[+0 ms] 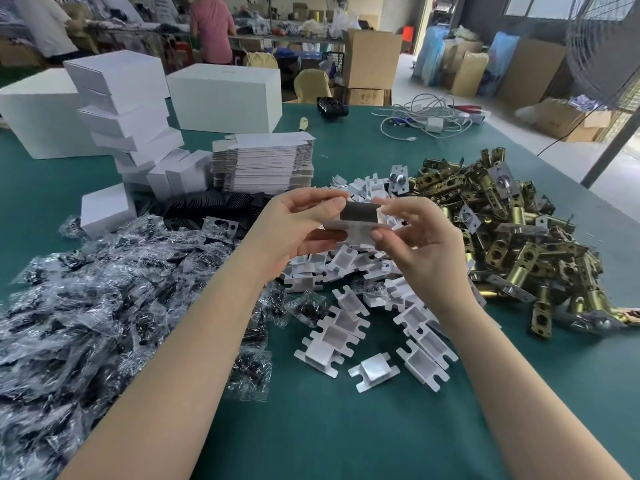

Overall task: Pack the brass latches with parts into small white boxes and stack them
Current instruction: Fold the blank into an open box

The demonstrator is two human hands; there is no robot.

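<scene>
Here a wide table covered in dark green cloth [346,427] fills the view, inside a workshop where brown cardboard cartons [372,58] stand on the floor beyond it and a round wire fan guard [604,46] rises at the far right. A person in a pink shirt [211,27] stands at a bench in the background. At the table's far edge lie a tangle of white cables [424,119] and two large closed white cartons [225,95]. Between those cartons leans an uneven stack of small closed white boxes [128,109], with one more small white box [104,209] standing alone nearer the front, and just right of the stack is a pile of flat, unfolded white box blanks [265,161]. Clear plastic bags of dark small parts [97,292] are heaped on the left; what the parts are cannot be told. A heap of brass latches [512,233] lies on the right, and folded white card inserts [360,320] are scattered in the middle. Above those inserts, the left hand [294,226] and right hand [420,244] together pinch one white card insert with a grey inner face [356,216], fingers and thumbs curled on its two ends.
</scene>
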